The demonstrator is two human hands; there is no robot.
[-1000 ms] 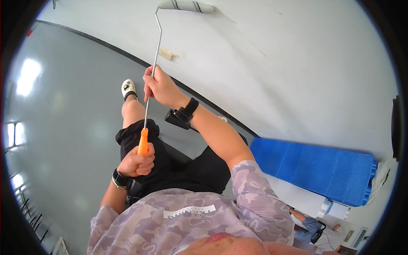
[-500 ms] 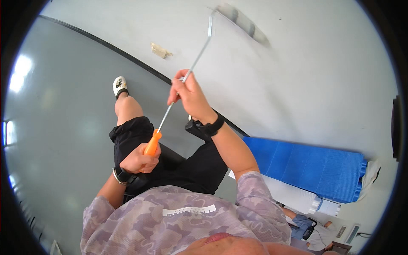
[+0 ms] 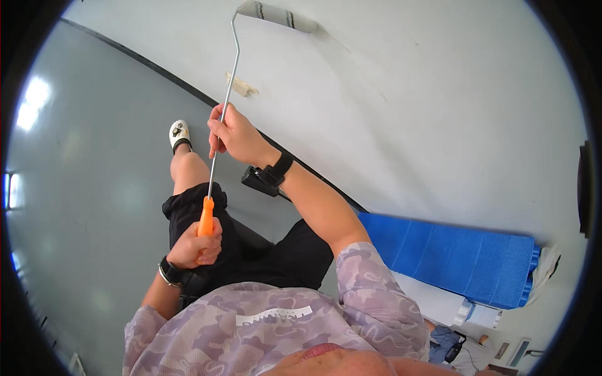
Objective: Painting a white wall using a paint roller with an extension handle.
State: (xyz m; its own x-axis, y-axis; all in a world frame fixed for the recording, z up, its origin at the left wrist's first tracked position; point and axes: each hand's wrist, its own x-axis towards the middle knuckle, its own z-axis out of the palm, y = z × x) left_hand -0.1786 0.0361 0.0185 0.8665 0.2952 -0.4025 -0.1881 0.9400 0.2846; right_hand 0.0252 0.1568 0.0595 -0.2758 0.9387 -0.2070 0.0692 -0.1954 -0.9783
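A paint roller (image 3: 276, 15) with a striped grey-white sleeve lies against the pale wall at the top of the view. From it a long bent metal rod runs down to an orange handle. Around that handle my left hand (image 3: 195, 243) is wrapped, low in front of my lap. Higher up, my right hand (image 3: 237, 133) grips the rod with bent fingers, its arm reaching across from the right. A black band circles each wrist.
The white wall (image 3: 401, 125) rises ahead and right, with a dark baseboard (image 3: 150, 64) along the grey floor (image 3: 94, 188). A beige patch (image 3: 241, 84) marks the wall. Blue ribbed panels (image 3: 451, 257) stand at the right; another person (image 3: 448, 343) is partly visible behind.
The paint roller has swung left along the wall, and its rod stands more upright. My right hand has moved left with it; my left hand has shifted slightly left and down.
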